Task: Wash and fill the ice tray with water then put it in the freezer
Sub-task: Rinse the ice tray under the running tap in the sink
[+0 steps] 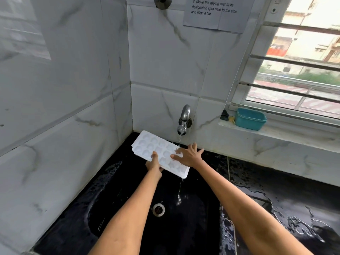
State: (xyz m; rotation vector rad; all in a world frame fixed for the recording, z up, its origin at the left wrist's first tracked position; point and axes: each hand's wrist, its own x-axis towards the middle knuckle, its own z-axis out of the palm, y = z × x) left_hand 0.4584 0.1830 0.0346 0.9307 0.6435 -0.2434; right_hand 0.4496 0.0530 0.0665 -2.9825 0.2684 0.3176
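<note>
A white ice tray is held tilted over the black sink, cups facing up, its right end under the running steel tap. My left hand grips the tray's near long edge, thumb on top. My right hand lies flat on the tray's right part with fingers spread, in the stream. Water runs off the tray's lower right corner and falls toward the drain.
White marble-look tiled walls close in the sink on the left and behind. A wet black counter lies to the right. A teal tub and a small sponge sit on the window ledge. A paper notice hangs on the wall.
</note>
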